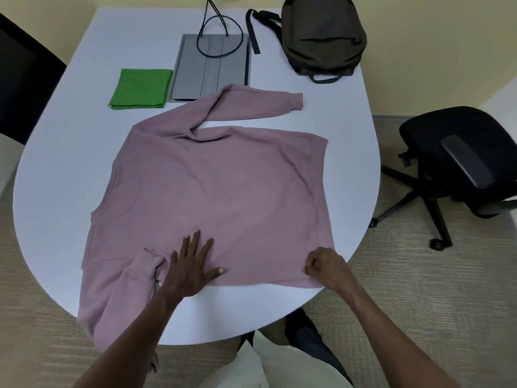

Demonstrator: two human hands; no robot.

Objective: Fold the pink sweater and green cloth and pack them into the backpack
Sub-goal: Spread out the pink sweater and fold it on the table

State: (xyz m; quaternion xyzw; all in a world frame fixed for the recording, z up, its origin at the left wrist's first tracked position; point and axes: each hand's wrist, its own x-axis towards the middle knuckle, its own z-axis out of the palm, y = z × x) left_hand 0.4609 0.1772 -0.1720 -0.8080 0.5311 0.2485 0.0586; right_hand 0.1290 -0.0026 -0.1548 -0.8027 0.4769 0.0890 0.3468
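Note:
The pink sweater (218, 186) lies spread flat across the white table (61, 175). One sleeve stretches toward the far right; the other hangs over the near edge at the left. My left hand (193, 264) presses flat, fingers straight, on the sweater's near edge beside the sleeve cuff. My right hand (326, 267) pinches the sweater's near right corner with curled fingers. The green cloth (141, 88) lies folded in a square at the far left. The dark backpack (321, 37) stands at the table's far right, and its opening is not visible.
A grey flat case (212, 68) lies between the green cloth and the backpack, with a black cable loop (221, 35) on it. A black office chair (461, 163) stands to the right of the table. Another dark chair (25, 79) is at the far left.

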